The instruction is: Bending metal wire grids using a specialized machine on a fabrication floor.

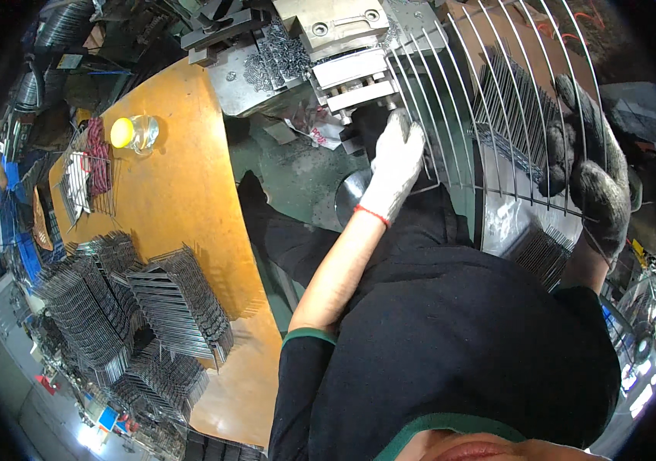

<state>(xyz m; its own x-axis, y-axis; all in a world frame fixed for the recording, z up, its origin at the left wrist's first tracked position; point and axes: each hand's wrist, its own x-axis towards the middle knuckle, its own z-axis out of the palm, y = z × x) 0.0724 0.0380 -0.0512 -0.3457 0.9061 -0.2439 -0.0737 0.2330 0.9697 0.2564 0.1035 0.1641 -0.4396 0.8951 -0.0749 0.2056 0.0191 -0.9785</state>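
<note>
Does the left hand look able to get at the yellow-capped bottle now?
Probably yes, with a leftward stretch: the left hand is by the wire rack, and nothing seems to block its way to the yellow-capped bottle; the wire stacks sit off that line.

A machine [339, 29], wire-frame stacks [174, 303] and apparent metal scraps [276, 61] mark a workshop.

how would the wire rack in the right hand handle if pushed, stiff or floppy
The wire rack is probably fairly stiff, since its metal-looking rods join a crossbar. It's likely light for its size, being mostly open gaps. Single rods might flex a little, as they look long and thin.
</note>
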